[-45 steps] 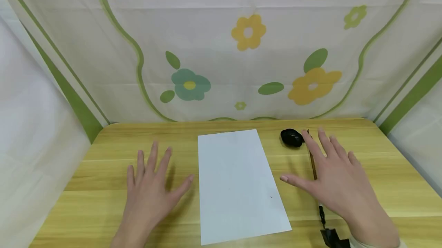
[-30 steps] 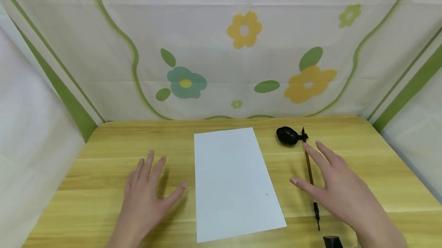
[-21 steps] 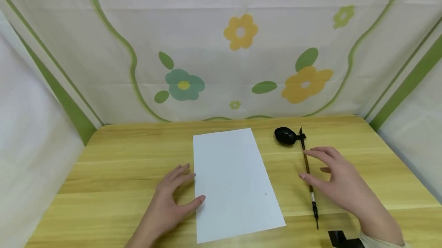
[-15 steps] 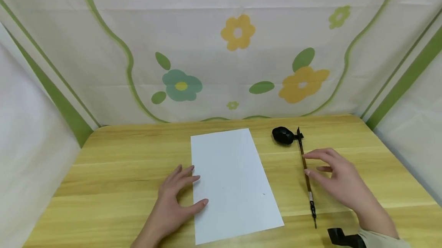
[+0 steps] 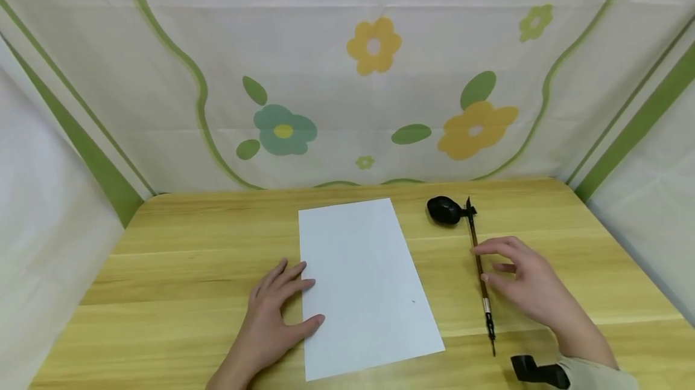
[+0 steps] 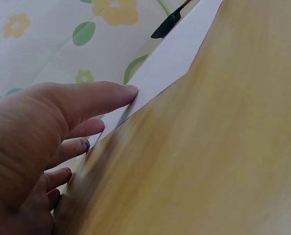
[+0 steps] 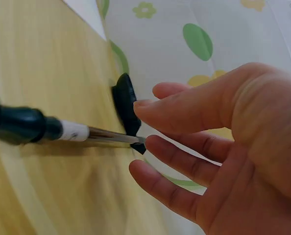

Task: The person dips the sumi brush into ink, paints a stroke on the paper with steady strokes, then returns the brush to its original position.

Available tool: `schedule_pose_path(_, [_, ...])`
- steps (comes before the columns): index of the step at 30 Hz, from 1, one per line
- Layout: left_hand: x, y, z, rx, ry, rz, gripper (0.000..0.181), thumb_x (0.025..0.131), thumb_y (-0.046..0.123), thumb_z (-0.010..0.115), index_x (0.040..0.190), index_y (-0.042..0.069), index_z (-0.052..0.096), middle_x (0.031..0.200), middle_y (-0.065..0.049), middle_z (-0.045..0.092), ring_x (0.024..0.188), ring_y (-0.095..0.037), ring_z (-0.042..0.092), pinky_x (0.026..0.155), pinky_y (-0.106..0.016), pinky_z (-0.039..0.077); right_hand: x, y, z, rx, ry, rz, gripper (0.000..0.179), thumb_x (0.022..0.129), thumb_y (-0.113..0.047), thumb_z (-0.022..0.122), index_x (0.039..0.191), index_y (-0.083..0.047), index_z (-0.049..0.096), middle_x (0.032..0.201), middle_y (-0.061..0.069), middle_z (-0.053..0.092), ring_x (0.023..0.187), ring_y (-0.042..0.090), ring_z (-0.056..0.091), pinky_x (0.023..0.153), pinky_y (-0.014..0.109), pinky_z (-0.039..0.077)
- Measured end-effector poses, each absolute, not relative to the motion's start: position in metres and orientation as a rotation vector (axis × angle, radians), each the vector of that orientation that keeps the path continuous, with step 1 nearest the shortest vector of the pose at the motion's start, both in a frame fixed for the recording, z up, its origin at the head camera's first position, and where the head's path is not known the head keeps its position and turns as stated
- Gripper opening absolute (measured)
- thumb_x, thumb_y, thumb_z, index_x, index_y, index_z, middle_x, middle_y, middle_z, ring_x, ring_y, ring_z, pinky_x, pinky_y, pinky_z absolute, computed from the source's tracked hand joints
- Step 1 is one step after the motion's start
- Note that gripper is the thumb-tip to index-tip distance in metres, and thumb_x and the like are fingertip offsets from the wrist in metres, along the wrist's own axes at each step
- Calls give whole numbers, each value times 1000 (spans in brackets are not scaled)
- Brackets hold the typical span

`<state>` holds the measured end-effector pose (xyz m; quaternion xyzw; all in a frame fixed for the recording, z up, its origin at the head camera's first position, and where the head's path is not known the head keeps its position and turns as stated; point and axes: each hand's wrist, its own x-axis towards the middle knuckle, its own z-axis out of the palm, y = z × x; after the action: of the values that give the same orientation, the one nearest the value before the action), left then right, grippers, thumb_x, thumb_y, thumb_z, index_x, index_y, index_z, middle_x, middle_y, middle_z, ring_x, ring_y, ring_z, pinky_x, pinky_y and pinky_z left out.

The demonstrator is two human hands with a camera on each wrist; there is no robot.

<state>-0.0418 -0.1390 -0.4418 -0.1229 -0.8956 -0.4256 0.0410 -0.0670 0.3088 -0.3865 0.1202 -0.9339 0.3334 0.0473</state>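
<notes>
A white sheet of paper lies upright before me on the wooden table. My left hand rests at its left edge, thumb and some fingertips over the paper, fingers spread. To the right lies a writing brush with a brown handle, its dark pointed tip away from me, beside a small black rounded object that has a short notched arm under the brush. My right hand hovers at the handle, fingers bent loosely. In the right wrist view its thumb stands apart from the brush; whether a fingertip touches the handle I cannot tell.
The table has light wood grain. Behind it hangs a white cloth printed with flowers, and further cloth closes both sides. A black wrist-worn piece sits by the right sleeve. The paper carries a small dark speck.
Both hands come down from spread and raised: the left moves right onto the paper's left edge, the right lowers to the brush, its fingers bending. Paper and brush stay in place.
</notes>
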Motion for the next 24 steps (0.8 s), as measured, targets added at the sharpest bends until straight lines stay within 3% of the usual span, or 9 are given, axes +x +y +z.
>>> schedule_pose_path(9, [-42,-136,-442,-374,-2757,-1250,51,83,40,94,128,27,76,160,2,59,160,-42,37,122,-74,21,-70,307,-394,334,-2933,982,46,87,6,80,124,-21,76,135,6,69,118,-13,51,92,27,63])
schedule_pose_path(18, [-40,-135,-443,-362,-2787,-1215,50,87,43,90,131,30,74,162,7,56,162,-39,35,124,-72,23,-70,307,-402,324,-2940,1013,40,86,-3,88,120,-21,78,144,12,66,115,-24,46,89,22,63])
schedule_pose_path(24, [-39,-136,-441,-343,-2801,-1196,49,86,42,90,131,29,74,162,8,56,162,-38,35,124,-69,24,-72,305,-403,332,-2944,1020,39,85,-6,89,119,-21,78,143,13,66,113,-24,46,86,23,63])
